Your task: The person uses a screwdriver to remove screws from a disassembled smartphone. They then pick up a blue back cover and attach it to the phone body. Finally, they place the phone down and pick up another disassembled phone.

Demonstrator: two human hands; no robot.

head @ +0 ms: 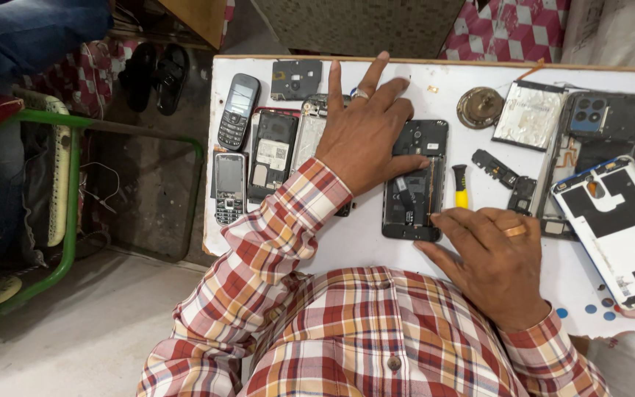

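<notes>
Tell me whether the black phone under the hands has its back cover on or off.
Off. The black phone lies face down on the white table with its inner frame and parts exposed; the left hand rests on it.

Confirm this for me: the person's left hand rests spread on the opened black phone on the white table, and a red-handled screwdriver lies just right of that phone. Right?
Not quite. The head view shows the screwdriver has a yellow handle, not red. The rest holds: the left hand rests spread on the opened black phone on the white table.

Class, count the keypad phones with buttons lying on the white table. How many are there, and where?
2: one keypad phone at the table's far left edge, the second keypad phone just below it. Others may be hidden.
</notes>
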